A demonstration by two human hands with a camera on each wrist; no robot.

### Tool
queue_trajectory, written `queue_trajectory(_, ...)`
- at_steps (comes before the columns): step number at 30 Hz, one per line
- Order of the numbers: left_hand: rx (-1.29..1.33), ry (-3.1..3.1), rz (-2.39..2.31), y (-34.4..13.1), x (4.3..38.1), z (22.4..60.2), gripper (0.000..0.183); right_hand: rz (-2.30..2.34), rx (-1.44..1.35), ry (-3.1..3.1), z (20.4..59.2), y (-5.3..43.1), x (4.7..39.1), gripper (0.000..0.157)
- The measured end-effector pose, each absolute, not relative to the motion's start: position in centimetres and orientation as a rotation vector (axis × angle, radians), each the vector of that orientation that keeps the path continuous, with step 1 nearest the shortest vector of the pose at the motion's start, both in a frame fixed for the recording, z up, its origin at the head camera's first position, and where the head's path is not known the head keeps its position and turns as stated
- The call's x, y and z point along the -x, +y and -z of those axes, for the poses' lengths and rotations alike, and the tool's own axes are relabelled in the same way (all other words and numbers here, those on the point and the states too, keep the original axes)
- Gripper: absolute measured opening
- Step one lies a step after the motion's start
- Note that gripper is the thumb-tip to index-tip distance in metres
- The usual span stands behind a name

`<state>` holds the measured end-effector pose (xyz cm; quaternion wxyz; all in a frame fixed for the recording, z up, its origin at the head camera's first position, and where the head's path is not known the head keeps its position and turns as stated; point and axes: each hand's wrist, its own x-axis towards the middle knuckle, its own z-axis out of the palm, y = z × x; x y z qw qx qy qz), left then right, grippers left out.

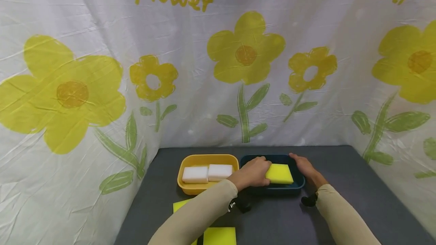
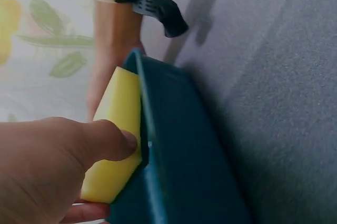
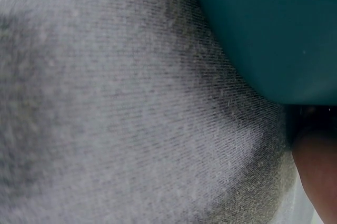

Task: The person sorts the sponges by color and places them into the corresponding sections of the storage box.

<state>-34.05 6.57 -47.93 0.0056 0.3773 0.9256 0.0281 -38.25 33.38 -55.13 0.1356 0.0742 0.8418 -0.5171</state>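
Note:
My left hand (image 1: 253, 172) grips a yellow sponge block (image 1: 280, 174), which sits tilted inside the dark teal bin (image 1: 282, 191). In the left wrist view the thumb presses on the sponge (image 2: 124, 92) close to the bin's wall (image 2: 174, 124). At the bin's right end, my right hand (image 1: 305, 167) holds the rim, its fingertips at the far corner. The right wrist view shows only part of a finger (image 3: 318, 174) beside the teal wall (image 3: 279, 29); its other fingers are hidden there.
Left of the teal bin, close against it, stands a yellow bin (image 1: 190, 189) with two white sponge blocks (image 1: 195, 174) in it. More yellow blocks (image 1: 219, 235) lie on the dark grey table (image 1: 272, 222) near its front, partly behind the left sleeve. A flower-printed curtain (image 1: 194, 105) encloses the table.

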Motion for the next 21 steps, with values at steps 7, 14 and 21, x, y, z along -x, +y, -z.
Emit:
queue_trajectory(7, -1.141, 2.861, -0.127, 8.7, 35.1, 49.8, 0.042, 1.479, -0.213, 2.454, 55.4, 33.4, 38.5, 0.085)
queue_trajectory(14, -1.08, 2.869, -0.146, 9.8, 35.9, 50.8, 0.04, 1.447, -0.235, 2.493, 55.3, 33.3, 38.6, 0.085)
queue_trajectory(21, -0.995, 2.874, -0.123, 10.5, 36.3, 51.5, 0.039, 1.48, -0.262, 2.437, 55.2, 33.4, 38.6, 0.087)
